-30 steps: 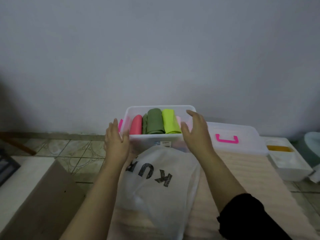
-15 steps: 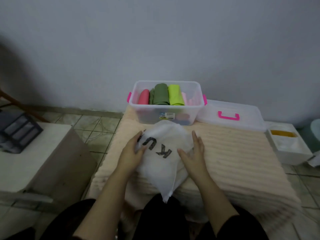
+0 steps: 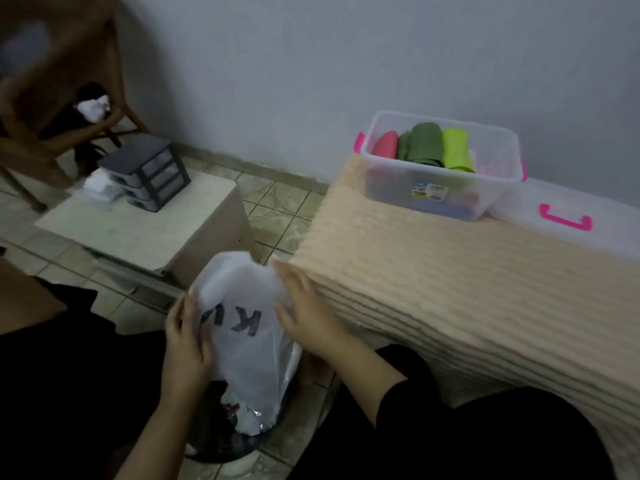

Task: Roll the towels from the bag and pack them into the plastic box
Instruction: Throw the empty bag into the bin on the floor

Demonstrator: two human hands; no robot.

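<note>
A white bag (image 3: 242, 341) with black letters hangs between my knees, off the left end of the beige padded bench (image 3: 450, 289). My left hand (image 3: 187, 341) grips its left side and my right hand (image 3: 304, 313) grips its right side. The clear plastic box (image 3: 440, 192) with pink latches stands at the bench's far edge against the wall. Rolled towels lie in it side by side: a pink towel (image 3: 386, 143), a dark green towel (image 3: 424, 143) and a lime green towel (image 3: 457, 148). I cannot see inside the bag.
The box's clear lid (image 3: 568, 220) with a pink handle lies right of the box. A low white table (image 3: 138, 230) at the left carries a small grey drawer unit (image 3: 149, 171). A wooden chair (image 3: 62, 98) stands behind it. Beneath the bag sits a dark bin (image 3: 221, 441) on the tiled floor.
Both hands pulled the bag off the bench top and lowered it to the left, over the floor between my knees. My view swung left and down.
</note>
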